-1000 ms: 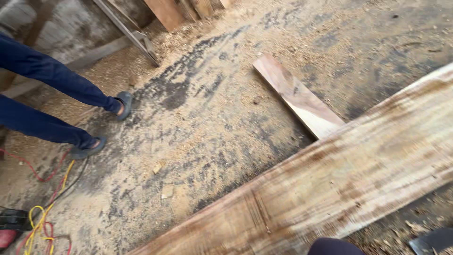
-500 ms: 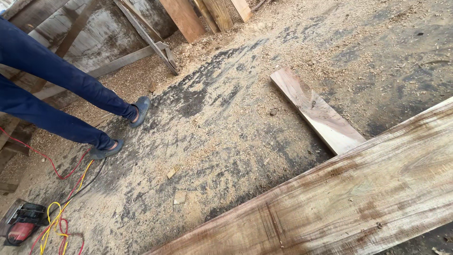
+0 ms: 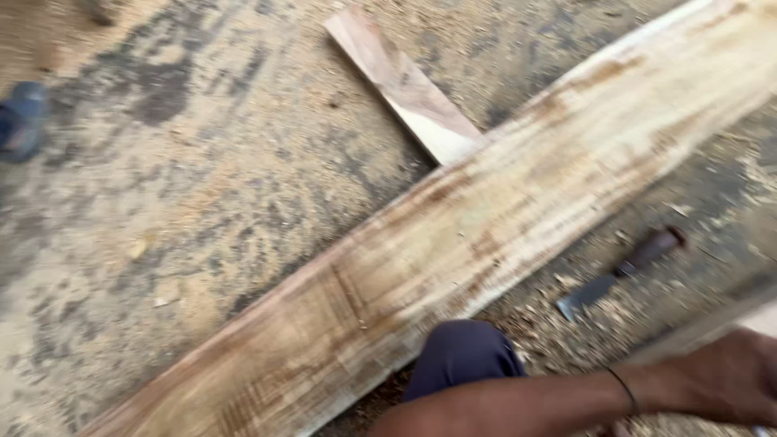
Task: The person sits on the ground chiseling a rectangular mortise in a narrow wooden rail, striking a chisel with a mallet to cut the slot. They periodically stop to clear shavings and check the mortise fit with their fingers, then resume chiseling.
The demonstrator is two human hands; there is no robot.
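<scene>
Hand (image 3: 732, 380) low right, fingers unclear, chisel (image 3: 619, 271) near

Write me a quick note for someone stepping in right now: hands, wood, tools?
Hands: one hand shows at lower right, blurred; which one, and whether it grips anything, cannot be told. The other is out of view.
Things: long plank lies slanted on the sawdust ground; short board beyond it; chisel lies loose beside the plank, untouched. A bystander's shoe at left.
</scene>
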